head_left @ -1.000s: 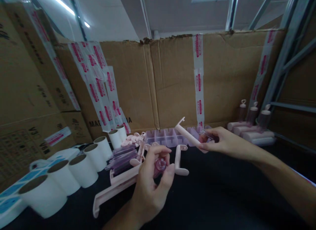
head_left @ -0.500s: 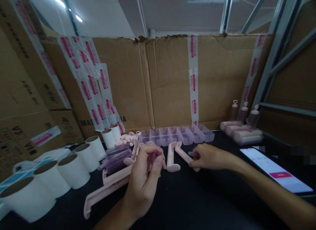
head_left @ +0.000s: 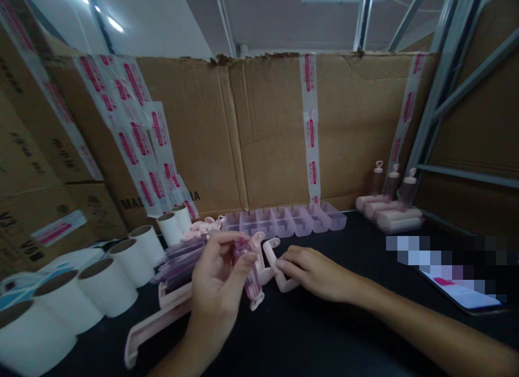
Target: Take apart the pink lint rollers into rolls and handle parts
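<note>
My left hand [head_left: 221, 277] is closed around a translucent purple tube [head_left: 252, 282] with a pale pink piece at its lower end. To the right, the fingers of my right hand [head_left: 312, 271] pinch a pale pink bent plastic bracket [head_left: 286, 283], tilted just above or on the black table. Between the hands stands another pink plastic part [head_left: 265, 274], partly hidden behind the purple tube. Behind my left hand lie a pile of flat purple translucent strips [head_left: 182, 261] and long pink rails [head_left: 158, 325].
White cardboard-cored rolls [head_left: 107, 288] line the left side. A lilac compartment tray [head_left: 284, 221] and small pink pieces [head_left: 200, 227] sit along the cardboard wall [head_left: 271, 134]. Pink cylinders with ring-topped tubes [head_left: 391, 209] stand at back right, a lit phone [head_left: 466, 290] in front.
My right hand has moved left, and the pink bracket has turned and shifted with it. In my left hand the purple tube now shows below the fingers. The view has shifted slightly.
</note>
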`<state>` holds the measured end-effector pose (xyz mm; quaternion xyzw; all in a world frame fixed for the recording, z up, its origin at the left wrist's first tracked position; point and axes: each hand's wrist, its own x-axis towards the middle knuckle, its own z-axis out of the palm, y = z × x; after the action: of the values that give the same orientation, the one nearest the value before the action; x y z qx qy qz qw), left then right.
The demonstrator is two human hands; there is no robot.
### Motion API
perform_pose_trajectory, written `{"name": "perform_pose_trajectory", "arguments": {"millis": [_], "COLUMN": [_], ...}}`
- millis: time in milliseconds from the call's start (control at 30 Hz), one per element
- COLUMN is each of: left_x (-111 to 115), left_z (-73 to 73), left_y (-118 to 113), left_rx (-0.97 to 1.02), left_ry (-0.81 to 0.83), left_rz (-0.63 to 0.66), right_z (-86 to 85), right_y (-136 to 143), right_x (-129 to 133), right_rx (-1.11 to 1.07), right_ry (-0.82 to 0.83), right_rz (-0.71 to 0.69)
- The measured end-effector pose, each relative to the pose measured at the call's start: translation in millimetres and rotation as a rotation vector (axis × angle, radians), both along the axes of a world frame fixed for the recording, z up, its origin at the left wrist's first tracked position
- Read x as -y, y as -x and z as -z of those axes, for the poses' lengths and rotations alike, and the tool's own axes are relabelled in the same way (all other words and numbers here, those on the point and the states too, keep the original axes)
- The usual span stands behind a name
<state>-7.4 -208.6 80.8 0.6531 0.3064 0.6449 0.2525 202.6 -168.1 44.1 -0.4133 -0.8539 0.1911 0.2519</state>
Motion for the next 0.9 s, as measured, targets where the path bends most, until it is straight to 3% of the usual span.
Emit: {"name": "perform_pose_trajectory", "arguments": {"millis": [333, 533, 667, 767, 900], "left_x": [-19.6, -29.0, -29.7, -27.4, -23.8], "left_z": [-8.1, -3.8, -2.0, -1.5, 2.2], "left_y": [-1.5, 2.5, 2.3, 1.3, -0.4], "left_rx": [0.505, 0.595, 0.543, 0.501, 0.411], "left_ry": [0.251, 0.320, 0.320, 0.324, 0.364], "left_rz": [0.039, 0.057, 0.035, 0.010, -0.001], "right_z": [9.9, 15.3, 3.6, -11.7, -22.7], "right_y": [-35.3, -28.8, -26.0, -20.6, -5.7], "right_x": [-32.9, -29.3, -27.4, -21.9, -7.9], "right_rx": [0.123, 0.120, -0.040, -0.200, -0.645], "right_ry": [-0.073, -0.120, -0.153, -0.127, 0.196], "right_rz": [0.258, 0.315, 0.351, 0.302, 0.067]}}
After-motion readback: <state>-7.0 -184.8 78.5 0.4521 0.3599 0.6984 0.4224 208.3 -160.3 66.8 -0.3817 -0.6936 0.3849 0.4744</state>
